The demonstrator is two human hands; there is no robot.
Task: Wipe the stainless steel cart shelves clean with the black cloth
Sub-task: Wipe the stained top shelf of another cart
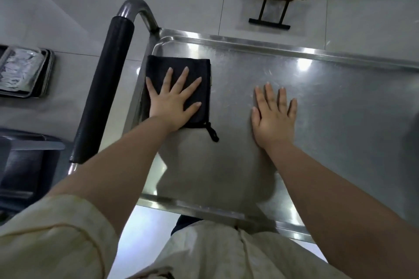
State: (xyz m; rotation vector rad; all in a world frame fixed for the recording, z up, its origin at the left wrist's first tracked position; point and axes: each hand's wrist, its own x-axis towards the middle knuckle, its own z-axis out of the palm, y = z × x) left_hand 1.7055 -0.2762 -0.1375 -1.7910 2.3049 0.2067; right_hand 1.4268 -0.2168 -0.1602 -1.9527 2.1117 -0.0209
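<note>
Flat left hand (171, 99) presses cloth (179, 70) at shelf's (340, 120) 9 o'clock; right hand (273, 118) flat, empty. Keep even pressure, overlapping strokes.

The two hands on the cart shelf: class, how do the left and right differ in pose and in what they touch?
The left hand presses the black cloth; the right hand rests on bare shelf. The left hand's fingers spread wide; the right hand's lie close together. Both lie flat, palm down, fingers straight.
</note>
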